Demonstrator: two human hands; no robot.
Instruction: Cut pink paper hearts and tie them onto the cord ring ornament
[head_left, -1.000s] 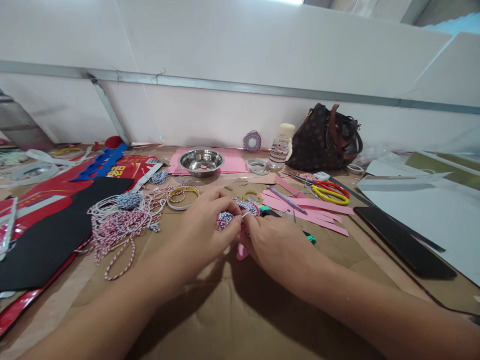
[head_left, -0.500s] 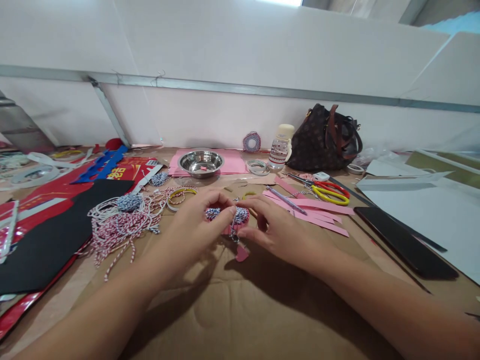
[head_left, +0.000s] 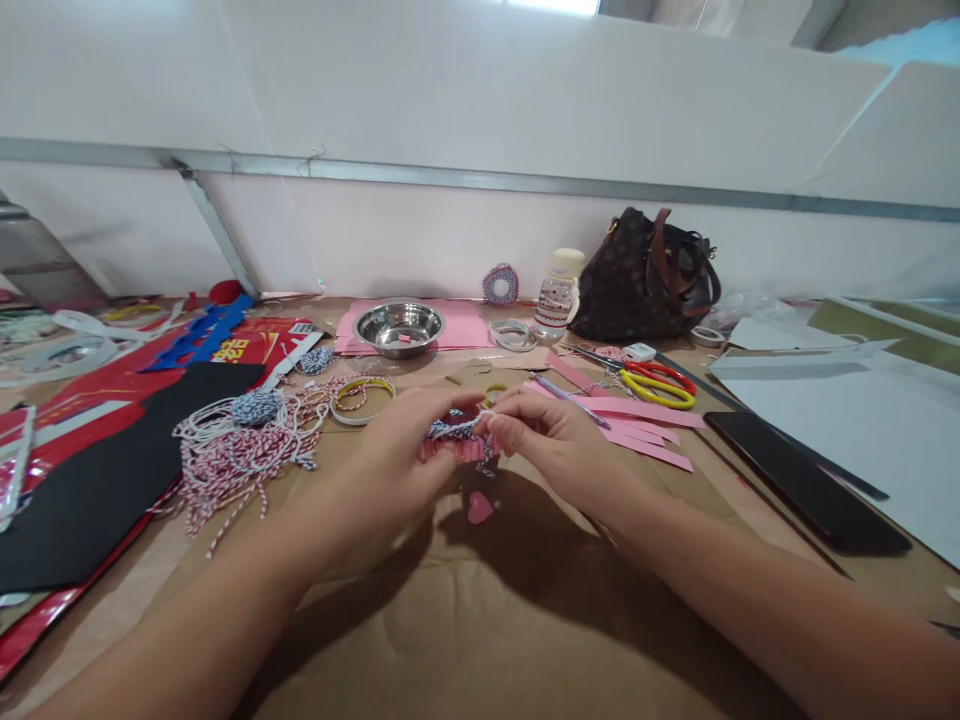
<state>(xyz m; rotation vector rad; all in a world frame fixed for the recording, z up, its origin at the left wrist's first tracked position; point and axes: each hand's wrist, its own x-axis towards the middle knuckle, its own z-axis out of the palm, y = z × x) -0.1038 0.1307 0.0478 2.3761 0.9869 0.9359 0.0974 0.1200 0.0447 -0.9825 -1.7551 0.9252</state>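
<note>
Between my hands is a small pink craft piece with blue-and-white twisted cord along its top. My left hand is closed around its left side, thumb in front, hiding part of it. At its right end my right hand pinches the cord between thumb and fingertips. A short cord end dangles beneath those fingertips. Just below is a pink heart; whether it hangs from the cord or lies on the cardboard, I cannot tell.
To the left lie a tangle of cord and a black sheet. Behind stand a steel bowl, a bottle and a handbag. Rightward are pink strips, scissors and a black phone.
My right fingertips have closed on the cord and shifted slightly right. My left hand has turned the pink piece, showing more of its pink side. The heart has swung to face me.
</note>
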